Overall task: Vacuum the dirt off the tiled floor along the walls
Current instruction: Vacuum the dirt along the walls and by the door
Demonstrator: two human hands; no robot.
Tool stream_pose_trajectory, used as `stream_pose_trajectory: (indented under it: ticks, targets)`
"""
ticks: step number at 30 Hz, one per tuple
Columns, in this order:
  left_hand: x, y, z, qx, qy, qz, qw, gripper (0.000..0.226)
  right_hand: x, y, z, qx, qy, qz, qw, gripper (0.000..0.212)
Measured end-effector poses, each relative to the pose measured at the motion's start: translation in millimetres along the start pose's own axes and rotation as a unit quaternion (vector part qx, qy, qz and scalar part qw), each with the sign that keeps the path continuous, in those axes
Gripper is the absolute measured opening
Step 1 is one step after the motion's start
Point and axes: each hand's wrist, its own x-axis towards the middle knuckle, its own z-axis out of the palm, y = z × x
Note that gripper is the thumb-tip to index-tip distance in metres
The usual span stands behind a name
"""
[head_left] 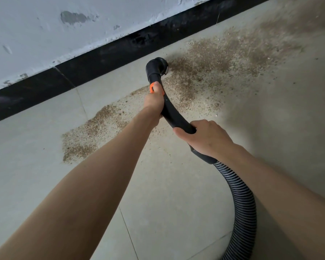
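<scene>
Gripping the curved black vacuum wand (172, 113) with both hands, a person is leaning over the tiled floor (36, 147). The left hand (154, 102) is wrapping around the wand close behind the nozzle (157, 67), right by an orange clip (152, 89). The right hand (204, 137) is clasping the wand farther back from the nozzle, where the ribbed hose (242, 203) is joining it. The nozzle is sitting on the floor just beside the black skirting (111, 53), at the edge of a brown spread of dirt (214, 61) reaching away along the white wall (45, 25).
</scene>
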Motion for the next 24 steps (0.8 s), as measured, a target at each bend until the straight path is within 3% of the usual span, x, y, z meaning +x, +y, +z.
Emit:
stream_pose_trajectory:
  ticks: [11, 24]
  targets:
    - [-4, -28, -118, -0.063, 0.083, -0.039, 0.994, 0.044, -9, -82, 58, -0.036, -0.071, -0.069, 0.994, 0.051]
    - [-58, -105, -266, -0.148, 0.197, -0.078, 0.966, 0.035, -62, -166, 143, -0.110, -0.140, -0.180, 0.967, 0.053]
